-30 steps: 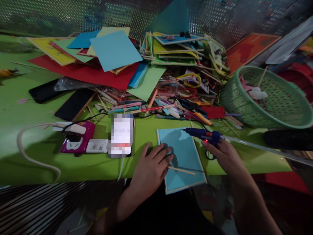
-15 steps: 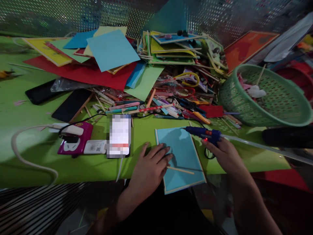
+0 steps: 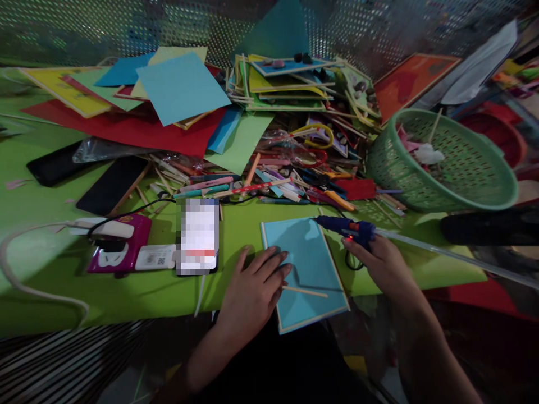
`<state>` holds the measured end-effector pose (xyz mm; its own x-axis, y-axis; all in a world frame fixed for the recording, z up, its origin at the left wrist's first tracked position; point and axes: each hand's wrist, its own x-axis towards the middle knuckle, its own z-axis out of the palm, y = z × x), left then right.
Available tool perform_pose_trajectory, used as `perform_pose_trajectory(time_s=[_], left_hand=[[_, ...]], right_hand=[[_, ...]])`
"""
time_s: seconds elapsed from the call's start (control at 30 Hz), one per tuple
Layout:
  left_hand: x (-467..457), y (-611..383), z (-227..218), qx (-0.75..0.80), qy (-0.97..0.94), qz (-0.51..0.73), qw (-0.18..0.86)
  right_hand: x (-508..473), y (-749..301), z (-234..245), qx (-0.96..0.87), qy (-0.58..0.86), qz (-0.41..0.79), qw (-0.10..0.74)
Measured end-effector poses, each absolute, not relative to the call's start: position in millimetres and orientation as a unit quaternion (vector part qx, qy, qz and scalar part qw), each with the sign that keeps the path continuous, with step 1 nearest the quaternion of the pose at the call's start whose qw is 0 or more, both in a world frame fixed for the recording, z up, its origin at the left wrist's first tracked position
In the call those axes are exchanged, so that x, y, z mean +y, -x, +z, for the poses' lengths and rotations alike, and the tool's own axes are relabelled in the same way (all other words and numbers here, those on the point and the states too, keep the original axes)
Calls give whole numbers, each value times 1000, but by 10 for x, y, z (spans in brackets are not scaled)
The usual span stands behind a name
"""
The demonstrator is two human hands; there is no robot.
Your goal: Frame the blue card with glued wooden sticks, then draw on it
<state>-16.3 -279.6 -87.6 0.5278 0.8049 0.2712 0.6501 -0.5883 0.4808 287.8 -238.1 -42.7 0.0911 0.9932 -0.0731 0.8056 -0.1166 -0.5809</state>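
In the head view, the person's left hand (image 3: pixel 256 283) lies spread and flat over the left side of a light-blue rectangular card edged with thin pale wooden strips (image 3: pixel 315 255), not closed round anything visible. Its fingers hide part of the card and one end of a loose, slender wooden stick (image 3: pixel 307 292), so I cannot tell whether they press on it. The right hand (image 3: pixel 389 262) grasps a dark-blue plastic glue gun with a small red light (image 3: pixel 347 227); the palm covers its handle. The nozzle is at the card's far edge; contact is hard to judge. A long translucent rod (image 3: pixel 455 252) extends from the gun's rear and is cut off at the right.

The card lies on the near edge of a bright-green bench (image 3: pixel 242 216), partly overhanging it. A lit phone (image 3: pixel 197 235) has a pixelated, unreadable screen. Beyond, coloured paper sheets (image 3: pixel 183 87) overlap a dense jumble of pens and sticks, many indistinct. A green perforated plastic basket (image 3: pixel 438 188) stands right, before a dim mesh backdrop (image 3: pixel 357 28).
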Motion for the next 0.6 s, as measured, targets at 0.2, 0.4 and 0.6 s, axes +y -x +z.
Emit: perform_pose_trajectory(time_s=[0.2, 0.4, 0.6], left_hand=[[-2806, 156, -875, 426, -852, 247, 178], [-2807, 162, -895, 425, -854, 241, 180], [-2801, 158, -892, 425, -856, 240, 172]], right_hand=[[-2369, -2849, -438, -618, 729, 222, 193], [-2383, -2776, -434, -612, 732, 235, 183], [-2376, -2772, -436, -614, 730, 224, 201]])
